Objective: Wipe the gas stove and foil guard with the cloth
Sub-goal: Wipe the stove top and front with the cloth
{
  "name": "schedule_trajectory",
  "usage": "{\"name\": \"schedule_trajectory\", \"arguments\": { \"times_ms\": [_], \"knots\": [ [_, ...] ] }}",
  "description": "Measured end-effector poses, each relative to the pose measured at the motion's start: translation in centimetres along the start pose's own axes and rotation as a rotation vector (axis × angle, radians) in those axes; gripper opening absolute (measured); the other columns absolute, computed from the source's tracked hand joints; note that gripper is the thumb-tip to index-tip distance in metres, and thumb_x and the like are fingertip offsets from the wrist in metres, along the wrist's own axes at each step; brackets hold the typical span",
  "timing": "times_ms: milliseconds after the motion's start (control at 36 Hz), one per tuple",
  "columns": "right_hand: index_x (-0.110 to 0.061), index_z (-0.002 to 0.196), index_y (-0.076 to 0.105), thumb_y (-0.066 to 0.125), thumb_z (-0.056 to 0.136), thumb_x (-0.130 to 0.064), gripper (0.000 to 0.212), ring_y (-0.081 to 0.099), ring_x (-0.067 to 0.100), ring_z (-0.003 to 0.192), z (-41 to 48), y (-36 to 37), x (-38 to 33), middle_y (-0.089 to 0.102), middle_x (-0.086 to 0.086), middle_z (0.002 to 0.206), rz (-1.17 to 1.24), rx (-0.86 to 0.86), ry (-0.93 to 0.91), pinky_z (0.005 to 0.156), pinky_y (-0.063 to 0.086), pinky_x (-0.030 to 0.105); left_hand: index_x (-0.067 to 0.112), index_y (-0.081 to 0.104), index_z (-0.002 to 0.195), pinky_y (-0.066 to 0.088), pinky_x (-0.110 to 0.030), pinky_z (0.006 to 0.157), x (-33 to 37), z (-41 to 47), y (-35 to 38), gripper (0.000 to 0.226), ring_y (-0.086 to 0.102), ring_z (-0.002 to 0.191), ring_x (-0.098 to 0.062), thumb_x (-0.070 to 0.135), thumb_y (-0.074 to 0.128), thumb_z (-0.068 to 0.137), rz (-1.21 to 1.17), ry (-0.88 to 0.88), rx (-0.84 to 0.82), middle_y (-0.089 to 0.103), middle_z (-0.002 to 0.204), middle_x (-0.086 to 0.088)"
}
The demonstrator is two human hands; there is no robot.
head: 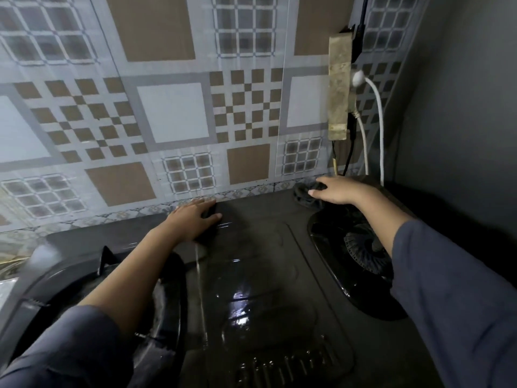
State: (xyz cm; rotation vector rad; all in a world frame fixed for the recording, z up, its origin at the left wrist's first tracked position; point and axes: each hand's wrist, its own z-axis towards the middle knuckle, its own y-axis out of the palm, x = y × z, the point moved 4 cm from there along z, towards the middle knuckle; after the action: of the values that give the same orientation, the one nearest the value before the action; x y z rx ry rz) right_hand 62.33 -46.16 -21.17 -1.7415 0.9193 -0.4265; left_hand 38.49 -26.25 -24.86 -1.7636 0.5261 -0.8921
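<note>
Fingers of the right hand curl over a bunched dark cloth and grip it with the thumb, pressing it down at the far right corner of the gas stove, just below the wall. That arm, in a blue-grey sleeve, reaches across the right burner, which sits in a glossy black recess. The left hand lies on the stove's far edge nearer the middle, fingers stretched out and close together, thumb pointing right. Something dark shows between thumb and fingers, though I cannot tell what it is. Its forearm passes over the left burner's black pan support. A wet sheen glints on the stove's centre panel, near the person. Behind the stove the foil guard stands upright against the wall, printed with brown, grey and white squares and checks, and both hands are just below its lower edge. To the far right a grimy power strip hangs on the guard, with a white plug and cable dropping toward the stove's back corner beside a black cable
</note>
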Motion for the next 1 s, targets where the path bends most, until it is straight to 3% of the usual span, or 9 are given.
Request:
{"name": "schedule_trajectory", "arguments": {
  "times_ms": [222, 389, 611, 1000],
  "knots": [
    [-0.021, 0.148, 0.007, 0.029, 0.093, -0.057, 0.069, 0.005, 0.034, 0.145, -1.4, 1.7, -4.9, 0.003, 0.011, 0.158, -0.051, -0.014, 0.013, 0.115, 0.013, 0.045, 0.027, 0.026, 0.146, 0.021, -0.044, 0.117, -2.9, -1.8, -1.1, 0.062, 0.024, 0.143, -0.025, 0.05, 0.043, 0.092, -0.005, 0.0, -0.046, 0.021, 0.157, -0.004],
    [-0.025, 0.148, 0.0, 0.035, 0.093, -0.049, 0.069, 0.0, 0.034, 0.144, -2.3, 3.6, -8.5, -0.001, 0.007, 0.158, 0.062, 0.004, -0.004, 0.114, 0.016, 0.046, 0.029, 0.024, 0.146, 0.019, -0.044, 0.118, -5.6, -2.9, -1.7, 0.062, 0.021, 0.144, -0.024, 0.051, 0.042, 0.092, 0.012, -0.009, -0.041, 0.018, 0.158, -0.003],
    [-0.018, 0.148, -0.006, 0.029, 0.093, -0.05, 0.072, -0.003, 0.03, 0.145, -3.7, 6.0, -13.5, -0.001, 0.006, 0.158, 0.092, 0.049, -0.077, 0.115, 0.013, 0.043, 0.029, 0.022, 0.147, 0.014, -0.046, 0.119, -7.8, -3.9, -2.0, 0.062, 0.013, 0.146, -0.022, 0.053, 0.04, 0.092, 0.051, 0.001, -0.036, 0.014, 0.158, -0.002],
    [-0.024, 0.148, 0.008, 0.033, 0.094, -0.042, 0.062, -0.006, 0.019, 0.145, -7.2, 9.4, -20.8, 0.003, -0.005, 0.158, 0.037, 0.058, -0.421, 0.117, 0.006, 0.04, 0.026, 0.015, 0.149, 0.011, -0.051, 0.119, -8.2, -4.4, -1.9, 0.062, 0.003, 0.148, -0.023, 0.051, 0.033, 0.095, 0.109, 0.04, -0.066, 0.006, 0.16, -0.004]
  ]
}}
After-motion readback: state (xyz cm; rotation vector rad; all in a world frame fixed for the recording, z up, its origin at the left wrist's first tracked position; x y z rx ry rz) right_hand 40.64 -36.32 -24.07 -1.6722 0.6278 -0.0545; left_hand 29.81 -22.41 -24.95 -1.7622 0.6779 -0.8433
